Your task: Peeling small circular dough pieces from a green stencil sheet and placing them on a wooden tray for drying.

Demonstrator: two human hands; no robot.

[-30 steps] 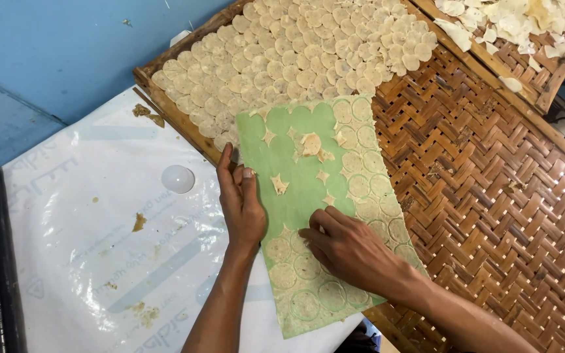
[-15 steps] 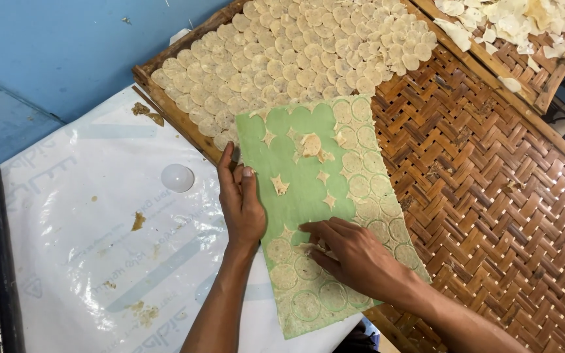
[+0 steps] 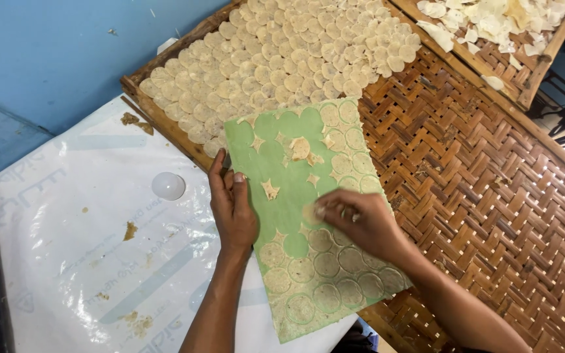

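Observation:
A green sheet (image 3: 282,163) lies across the edge of a woven bamboo tray (image 3: 492,196), covered with thin round dough discs and leftover star-shaped scraps. My left hand (image 3: 233,206) rests flat on the sheet's left edge, holding it down. My right hand (image 3: 358,222) is at the sheet's middle, fingertips pinching one pale round disc (image 3: 308,212) that is lifted off the sheet. Several more discs (image 3: 325,274) remain stuck on the sheet's near part.
Rows of pale discs (image 3: 282,59) fill the tray's far-left part. A second tray (image 3: 524,72) with broken pieces sits at top right. White plastic sheeting (image 3: 80,261) with a small round lid (image 3: 168,186) covers the surface at left, under a blue wall (image 3: 53,59).
My right hand has moved up from the sheet's lower middle and pinched a disc loose. My left hand has stayed in place.

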